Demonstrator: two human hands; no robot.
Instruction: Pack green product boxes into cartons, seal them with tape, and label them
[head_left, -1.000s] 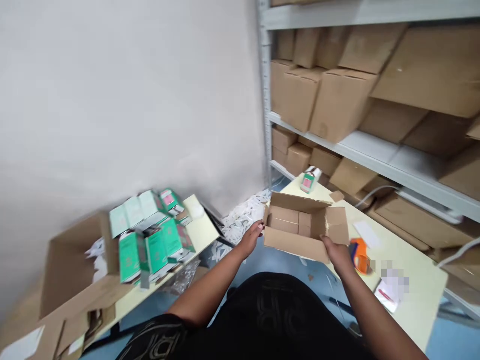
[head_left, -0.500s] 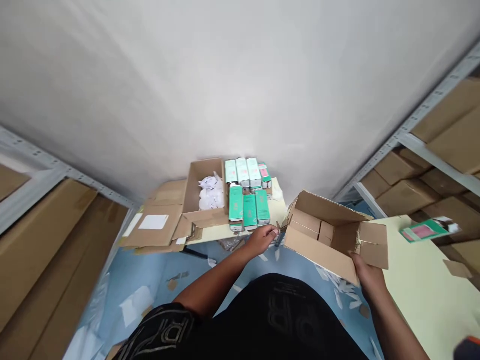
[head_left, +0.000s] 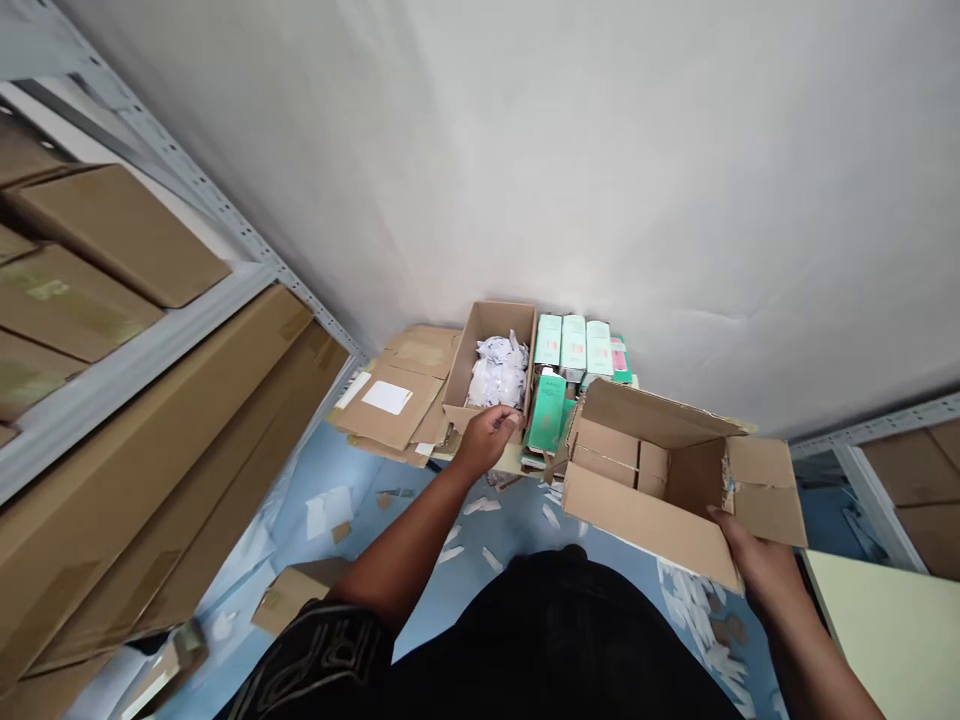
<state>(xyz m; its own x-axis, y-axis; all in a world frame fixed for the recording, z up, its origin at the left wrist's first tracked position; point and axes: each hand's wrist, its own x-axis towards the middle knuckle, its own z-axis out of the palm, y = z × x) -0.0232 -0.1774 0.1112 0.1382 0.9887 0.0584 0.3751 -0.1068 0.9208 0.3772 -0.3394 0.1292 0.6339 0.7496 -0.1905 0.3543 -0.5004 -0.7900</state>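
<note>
My right hand (head_left: 761, 570) grips the near right edge of an open cardboard box (head_left: 645, 515), thumb inside the rim. The box is tilted towards me; its inside shows bare brown cardboard and a flap sticks out to the right. My left hand (head_left: 489, 440) is at the front of another open carton (head_left: 459, 385), its fingers curled together; what they hold, if anything, I cannot make out. Crumpled white paper (head_left: 499, 370) lies in that carton. Just right of it stand several green and pale-green product boxes (head_left: 547, 410), partly hidden behind the held box.
Flattened cardboard (head_left: 394, 395) lies on the table left of the carton. Metal shelves (head_left: 247, 290) with brown cartons rise at the left, and another rack is at the right. A pale table (head_left: 885, 620) is at lower right. White paper strips (head_left: 701, 620) litter the blue floor.
My left hand has moved from beside the held box leftward to the paper-filled carton. My right hand keeps its grip. The view has turned left.
</note>
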